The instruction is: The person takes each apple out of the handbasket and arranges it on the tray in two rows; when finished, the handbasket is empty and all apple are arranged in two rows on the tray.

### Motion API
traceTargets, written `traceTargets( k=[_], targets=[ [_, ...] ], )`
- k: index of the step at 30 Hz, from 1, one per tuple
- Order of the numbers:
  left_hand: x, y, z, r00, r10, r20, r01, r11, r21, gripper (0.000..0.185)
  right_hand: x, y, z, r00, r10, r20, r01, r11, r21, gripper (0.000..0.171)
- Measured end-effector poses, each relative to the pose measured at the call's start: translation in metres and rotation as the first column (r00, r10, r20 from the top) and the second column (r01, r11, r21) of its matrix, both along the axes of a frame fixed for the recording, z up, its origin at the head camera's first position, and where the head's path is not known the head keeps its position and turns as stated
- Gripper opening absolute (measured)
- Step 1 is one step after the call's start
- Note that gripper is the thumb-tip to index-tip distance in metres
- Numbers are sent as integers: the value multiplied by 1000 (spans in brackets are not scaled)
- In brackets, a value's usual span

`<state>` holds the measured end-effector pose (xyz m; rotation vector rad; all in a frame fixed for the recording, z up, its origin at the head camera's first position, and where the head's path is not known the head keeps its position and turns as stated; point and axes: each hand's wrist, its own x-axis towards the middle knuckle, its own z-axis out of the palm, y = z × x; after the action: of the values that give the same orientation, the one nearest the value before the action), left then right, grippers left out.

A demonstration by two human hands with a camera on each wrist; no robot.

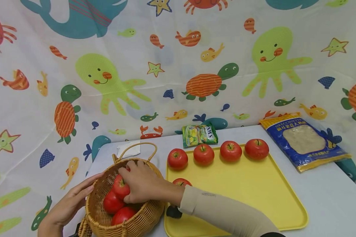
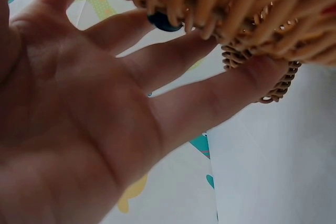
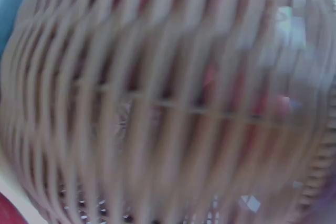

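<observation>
Inside the wicker basket (image 1: pixel 149 213), our right hand (image 1: pixel 142 181) curls round an apple (image 1: pixel 120 187); our straight-fingered left hand (image 1: pixel 69 201) should steady the wall gently.

Your head view is bright and evenly lit, with clear prints on the backdrop (image 1: pixel 166 74) and small, soft highlights on the red apples (image 1: pixel 230 152). Your left wrist view is dimmer, leaving the palm of your left hand (image 2: pixel 79 114) in soft shadow against the paler backdrop, its skin detail slightly smoothed. Your right wrist view is the poorest: the wicker basket (image 3: pixel 157 145) is smeared by blur, and milky haze with pale glare patches washes out its upper right.
</observation>
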<state>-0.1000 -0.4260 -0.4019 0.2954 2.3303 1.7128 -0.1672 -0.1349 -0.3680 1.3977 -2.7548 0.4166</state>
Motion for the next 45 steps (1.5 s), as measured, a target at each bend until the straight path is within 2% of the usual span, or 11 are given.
traceTargets(
  k=[3, 6, 10, 17, 20, 23, 35, 39, 45],
  targets=[
    [0, -1, 1, 1000, 4, 19, -4, 1000, 5, 48, 0, 9, 9, 996, 22, 86, -15, 996, -90, 75],
    [1, -2, 1, 999, 6, 35, -7, 1000, 15, 48, -1, 22, 19, 973, 57, 223, -8, 976, -217, 77],
    [0, -3, 1, 1000, -5, 19, 5, 1000, 13, 48, -3, 48, 30, 937, 79, 341, 65, 919, -390, 80],
    [1, -3, 2, 999, 11, 32, -10, 1000, -2, 48, -15, 103, 34, 926, 30, 377, 193, 820, -538, 83],
    [2, -4, 2, 999, 21, 36, -20, 1000, -7, 48, -21, 125, 30, 925, -6, 381, 235, 796, -558, 83],
    [3, -5, 1, 999, 19, 26, -19, 1000, -5, 48, -26, 144, 23, 915, -61, 399, 291, 783, -549, 86],
    [1, -1, 2, 1000, 12, 16, -12, 1000, -18, 48, -27, 204, -11, 842, -219, 493, 480, 722, -499, 86],
    [0, 1, 2, 999, 33, 20, -32, 999, -34, 48, -25, 217, -32, 813, -238, 531, 516, 717, -468, 85],
    [0, -1, -1, 1000, 21, 11, -20, 1000, -18, 48, -18, 227, -63, 762, -268, 589, 564, 722, -400, 83]
  ],
)
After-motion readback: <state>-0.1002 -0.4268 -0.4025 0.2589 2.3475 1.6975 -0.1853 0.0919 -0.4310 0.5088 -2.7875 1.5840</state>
